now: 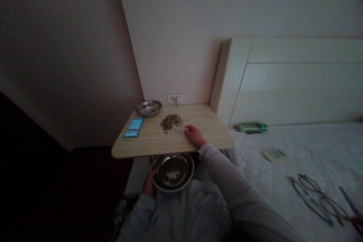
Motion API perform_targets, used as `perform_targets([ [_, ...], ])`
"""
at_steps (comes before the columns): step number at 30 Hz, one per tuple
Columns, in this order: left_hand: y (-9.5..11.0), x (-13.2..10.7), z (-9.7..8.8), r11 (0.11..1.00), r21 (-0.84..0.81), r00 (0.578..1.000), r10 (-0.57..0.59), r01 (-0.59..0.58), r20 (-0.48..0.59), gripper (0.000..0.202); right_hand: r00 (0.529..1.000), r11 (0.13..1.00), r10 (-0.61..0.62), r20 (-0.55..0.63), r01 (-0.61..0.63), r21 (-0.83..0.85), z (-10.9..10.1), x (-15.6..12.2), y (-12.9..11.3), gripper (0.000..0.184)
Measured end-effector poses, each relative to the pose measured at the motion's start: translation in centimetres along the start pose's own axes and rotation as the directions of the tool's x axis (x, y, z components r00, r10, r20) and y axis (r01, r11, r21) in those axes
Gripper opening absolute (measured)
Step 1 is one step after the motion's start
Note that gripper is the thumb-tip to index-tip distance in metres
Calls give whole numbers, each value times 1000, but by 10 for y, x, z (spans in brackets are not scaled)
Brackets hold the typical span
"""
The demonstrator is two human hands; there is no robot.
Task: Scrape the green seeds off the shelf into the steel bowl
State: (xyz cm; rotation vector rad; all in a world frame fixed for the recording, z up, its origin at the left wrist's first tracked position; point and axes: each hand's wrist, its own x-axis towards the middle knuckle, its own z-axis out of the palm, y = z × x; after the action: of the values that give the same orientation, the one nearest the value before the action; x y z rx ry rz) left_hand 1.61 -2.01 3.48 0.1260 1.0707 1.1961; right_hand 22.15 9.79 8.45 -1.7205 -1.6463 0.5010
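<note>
While the right hand (193, 136) rests near the middle of the frame, its fingers curl around what looks like a thin pale sheet (179, 131), too faint to identify. Just beyond its fingertips, up and to the left, a loose heap of green flakes (171, 121) lies on the wooden table (208, 115). These look dry, very light and brittle, likely to scatter or crumble if pressed; they would be better gathered from the outer edge than squeezed.

Below the table's front edge, at lower centre, the left hand (149, 184) grips the left rim of a metal bowl (172, 188) that has more flakes inside. It should be stiff, fairly light and smooth enough to slip, so the rim seems the surest hold. Farther out, a phone (134, 127) lies left of the heap, and a second bowl (148, 109) stands behind it at the table's far left corner.
</note>
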Motion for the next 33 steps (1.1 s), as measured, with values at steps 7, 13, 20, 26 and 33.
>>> perform_targets([
  [7, 1, -5, -1, 1000, -8, 1000, -18, 19, 22, 15, 996, 1000, 19, -91, -20, -10, -5, 4, 4, 27],
  [13, -1, -4, -1, 999, 0, 998, -34, 34, 46, 16, 989, 994, 18, -146, -2, 106, -2, 2, 11, 25],
  [20, -2, 1, -2, 999, -20, 999, -31, 31, 16, 15, 988, 993, 23, -156, -5, 116, 1, 3, 15, 25],
  [26, -2, 2, -4, 1000, -8, 1000, -14, 14, 8, 13, 988, 995, 14, -156, 2, 101, 0, 3, 15, 24],
  [33, -2, 2, -3, 999, 3, 999, -38, 38, 1, 18, 984, 997, 17, -180, -2, 83, -2, 0, 11, 24],
])
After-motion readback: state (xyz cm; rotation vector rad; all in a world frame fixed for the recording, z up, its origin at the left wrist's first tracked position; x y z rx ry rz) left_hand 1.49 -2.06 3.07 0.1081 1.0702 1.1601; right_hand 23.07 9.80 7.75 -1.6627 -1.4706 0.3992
